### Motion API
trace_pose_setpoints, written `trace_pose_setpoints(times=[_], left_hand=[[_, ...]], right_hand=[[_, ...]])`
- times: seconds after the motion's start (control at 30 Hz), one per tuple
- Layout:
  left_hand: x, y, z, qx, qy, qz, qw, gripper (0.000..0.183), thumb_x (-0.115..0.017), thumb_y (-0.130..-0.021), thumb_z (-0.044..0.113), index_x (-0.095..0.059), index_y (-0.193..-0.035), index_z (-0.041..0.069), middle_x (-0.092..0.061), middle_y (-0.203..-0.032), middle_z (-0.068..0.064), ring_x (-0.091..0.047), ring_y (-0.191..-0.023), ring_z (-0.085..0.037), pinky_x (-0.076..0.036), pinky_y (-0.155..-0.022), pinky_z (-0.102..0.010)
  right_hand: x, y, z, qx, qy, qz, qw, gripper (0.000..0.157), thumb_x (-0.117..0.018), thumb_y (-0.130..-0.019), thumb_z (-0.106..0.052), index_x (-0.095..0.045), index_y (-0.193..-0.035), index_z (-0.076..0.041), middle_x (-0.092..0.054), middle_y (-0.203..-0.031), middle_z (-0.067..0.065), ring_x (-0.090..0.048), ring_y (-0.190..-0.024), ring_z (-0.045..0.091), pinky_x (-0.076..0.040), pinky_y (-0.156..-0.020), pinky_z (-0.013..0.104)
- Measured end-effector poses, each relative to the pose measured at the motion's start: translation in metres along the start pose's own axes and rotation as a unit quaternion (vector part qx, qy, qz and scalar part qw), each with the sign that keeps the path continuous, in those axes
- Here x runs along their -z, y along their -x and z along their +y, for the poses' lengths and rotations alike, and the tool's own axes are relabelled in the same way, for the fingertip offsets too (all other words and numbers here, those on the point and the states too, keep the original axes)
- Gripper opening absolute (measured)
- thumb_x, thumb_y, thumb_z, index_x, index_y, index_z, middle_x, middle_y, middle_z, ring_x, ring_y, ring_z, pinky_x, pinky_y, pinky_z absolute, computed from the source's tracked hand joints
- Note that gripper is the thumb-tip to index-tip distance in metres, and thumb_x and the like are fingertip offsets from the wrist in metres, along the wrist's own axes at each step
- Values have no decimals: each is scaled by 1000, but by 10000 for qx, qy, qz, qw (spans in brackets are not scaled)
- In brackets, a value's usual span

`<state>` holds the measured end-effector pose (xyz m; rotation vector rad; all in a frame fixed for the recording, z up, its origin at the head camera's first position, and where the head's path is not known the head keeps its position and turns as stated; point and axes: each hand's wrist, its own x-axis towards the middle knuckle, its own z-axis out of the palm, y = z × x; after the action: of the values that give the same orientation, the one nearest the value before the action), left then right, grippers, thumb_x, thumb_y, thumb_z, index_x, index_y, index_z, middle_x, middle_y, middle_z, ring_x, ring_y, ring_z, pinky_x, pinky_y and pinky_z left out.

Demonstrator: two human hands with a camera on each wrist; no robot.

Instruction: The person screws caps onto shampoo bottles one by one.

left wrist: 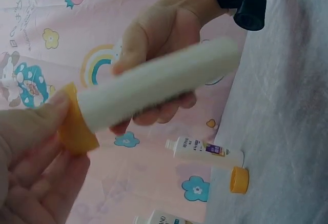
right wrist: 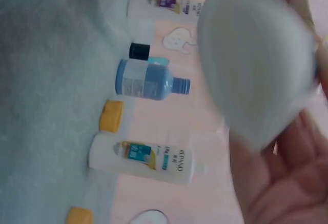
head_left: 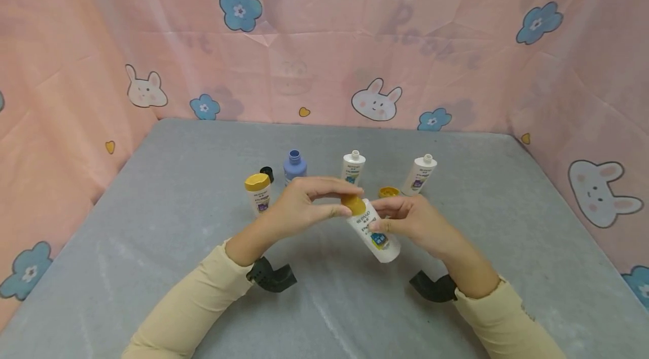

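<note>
Bottle (head_left: 376,240) held, left hand (head_left: 304,201) partly hiding blue bottle (head_left: 294,168), black cap (head_left: 267,173) nearby

Before me two cream-sleeved arms (head_left: 189,307) angle inward, the bare left hand (head_left: 304,205) pinching, the bare right hand (head_left: 419,227) gripping close beside it.

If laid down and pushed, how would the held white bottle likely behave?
The white bottle probably won't roll freely, given its flattened oval base. It seems fairly stiff, its outline straight. Smooth sides might make it somewhat slippery.
</note>
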<state>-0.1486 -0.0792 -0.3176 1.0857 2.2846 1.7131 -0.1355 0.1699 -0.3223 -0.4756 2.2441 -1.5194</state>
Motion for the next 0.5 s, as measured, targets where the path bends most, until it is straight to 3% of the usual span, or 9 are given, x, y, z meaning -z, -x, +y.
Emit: trace_pose_setpoints(times=[0.07,0.13,0.27,0.37,0.5], left_hand=[[-2,0,0,528,117,295,9981,42,-78,-86,10,-68,-126,7,-69,-128,-6,-65,-119,-17,-54,-100,-27],[-3,-1,1,996,224,540,9933,47,-81,-83,14,-67,-128,10,-69,-128,-4,-66,-118,-17,-54,-99,-27],[-8,-3,0,1778,495,851,9791,46,-85,-80,21,-68,-122,13,-72,-120,-1,-70,-108,-14,-59,-90,-27],[-11,-4,-1,1978,556,961,9739,44,-85,-79,23,-69,-119,14,-73,-115,-1,-71,-102,-14,-59,-87,-27],[-13,-4,-1,1975,536,1067,9730,39,-84,-80,23,-69,-115,14,-73,-112,-1,-71,-100,-13,-60,-86,-27]], right_hand=[[-5,1,-3,-73,317,515,9981,43,-76,-89,-22,-67,-124,2,-73,-111,17,-69,-93,16,-58,-80,31],[-8,0,-4,-133,549,896,9944,42,-78,-87,-27,-71,-121,-3,-73,-111,14,-70,-91,17,-58,-78,32],[-12,1,-5,-141,671,1332,9887,42,-79,-85,-28,-72,-120,-5,-74,-113,14,-72,-89,17,-59,-76,32],[-14,1,-6,-93,711,1482,9864,42,-79,-85,-27,-72,-120,-5,-74,-113,15,-72,-87,16,-59,-73,32],[-16,1,-7,-22,818,1602,9837,41,-80,-85,-25,-72,-119,-4,-74,-111,15,-73,-87,18,-57,-71,31]])
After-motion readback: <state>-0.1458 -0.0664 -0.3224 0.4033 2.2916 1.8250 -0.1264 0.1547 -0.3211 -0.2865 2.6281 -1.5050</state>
